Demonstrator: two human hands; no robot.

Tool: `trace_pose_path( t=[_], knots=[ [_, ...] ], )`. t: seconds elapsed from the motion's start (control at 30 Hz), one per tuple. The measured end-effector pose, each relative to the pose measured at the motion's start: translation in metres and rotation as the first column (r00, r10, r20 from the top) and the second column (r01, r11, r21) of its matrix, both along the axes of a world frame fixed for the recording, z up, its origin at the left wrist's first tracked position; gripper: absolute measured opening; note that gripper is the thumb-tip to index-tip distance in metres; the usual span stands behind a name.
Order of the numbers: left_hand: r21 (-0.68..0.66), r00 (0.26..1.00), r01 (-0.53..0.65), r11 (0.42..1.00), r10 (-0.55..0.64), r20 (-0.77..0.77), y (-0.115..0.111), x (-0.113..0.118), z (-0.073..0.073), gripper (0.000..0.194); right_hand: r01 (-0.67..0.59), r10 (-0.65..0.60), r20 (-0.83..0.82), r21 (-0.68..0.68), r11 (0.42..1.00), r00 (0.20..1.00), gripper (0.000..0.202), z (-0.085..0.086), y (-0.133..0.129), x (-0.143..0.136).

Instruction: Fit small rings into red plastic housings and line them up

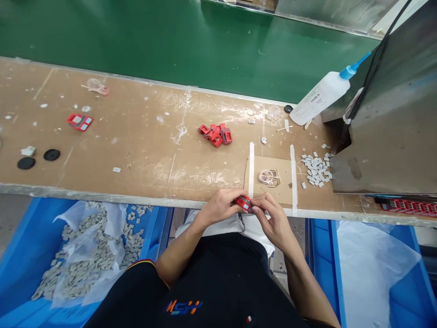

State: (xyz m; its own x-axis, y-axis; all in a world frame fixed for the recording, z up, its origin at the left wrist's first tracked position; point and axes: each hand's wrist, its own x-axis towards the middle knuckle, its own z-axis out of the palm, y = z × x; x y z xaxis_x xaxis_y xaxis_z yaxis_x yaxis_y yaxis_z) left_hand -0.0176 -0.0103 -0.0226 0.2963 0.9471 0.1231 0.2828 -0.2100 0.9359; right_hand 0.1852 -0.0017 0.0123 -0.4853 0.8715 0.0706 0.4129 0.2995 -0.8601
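- Black shirt (221, 273) with orange-and-blue lettering sits lowest, at 6 o'clock from the hands.
- Left hand (220, 207): fingers and thumb drawn to a narrow pinch on the 9 o'clock end of a red plastic casing (243, 203).
- Right hand (272, 216): fingertips close together at the casing's 3 o'clock end, gripping it there; whether they also hold a smaller part, I cannot tell.
- Held just over the near edge of the counter (146, 150), the casing lies between both hands, neither clearly nearer; its long axis slants from 10 to 4 o'clock, a pale patch facing up.
- Near, at 1 to 2 o'clock, a clear round dish (266, 176) with a thin stick across it rests on a cardboard sheet (283, 193) between two white strips.
- Pile of red casings (216, 135) at 11 o'clock, several touching.
- Heap of small gray tiles (317, 169) at 2 o'clock, beside a metal housing (385, 150).
- White squeeze bottle (319, 99) with blue nozzle at 1 o'clock, well apart.
- Far off at 10 o'clock, a lone red-and-gray casing (80, 122).
- Below counter level, a blue bin (20, 255) holding gray pieces at 8 o'clock; another blue bin (324, 255) with plastic film at 4.
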Motion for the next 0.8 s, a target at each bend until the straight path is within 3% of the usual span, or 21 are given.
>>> trace_pose_path(
  t=[0.17,0.3,0.4,0.53,0.8],
  knots=[
    [0.067,0.991,-0.051,0.996,0.043,0.125,0.002,0.002,0.001,0.009,0.090,-0.131,-0.247,-0.172,0.981,0.960,0.028,-0.017,-0.008,-0.006],
    [0.108,0.974,0.002,0.994,-0.027,0.226,0.006,-0.001,0.002,0.016,0.112,-0.206,-0.288,-0.313,0.943,0.935,0.037,-0.021,-0.010,-0.010],
    [0.111,0.969,0.042,0.993,-0.067,0.237,0.009,-0.002,0.004,0.021,0.150,-0.201,-0.234,-0.216,0.965,0.951,0.030,-0.018,-0.007,-0.006],
    [0.018,0.961,-0.020,1.000,0.015,0.275,0.009,0.000,0.005,0.009,0.135,-0.142,-0.158,-0.053,0.989,0.977,0.027,-0.013,-0.001,-0.004],
    [0.014,0.974,-0.049,0.999,0.044,0.223,0.009,0.002,0.007,0.006,0.066,-0.064,-0.041,0.056,0.996,0.997,0.019,-0.006,0.002,-0.008]
  ],
)
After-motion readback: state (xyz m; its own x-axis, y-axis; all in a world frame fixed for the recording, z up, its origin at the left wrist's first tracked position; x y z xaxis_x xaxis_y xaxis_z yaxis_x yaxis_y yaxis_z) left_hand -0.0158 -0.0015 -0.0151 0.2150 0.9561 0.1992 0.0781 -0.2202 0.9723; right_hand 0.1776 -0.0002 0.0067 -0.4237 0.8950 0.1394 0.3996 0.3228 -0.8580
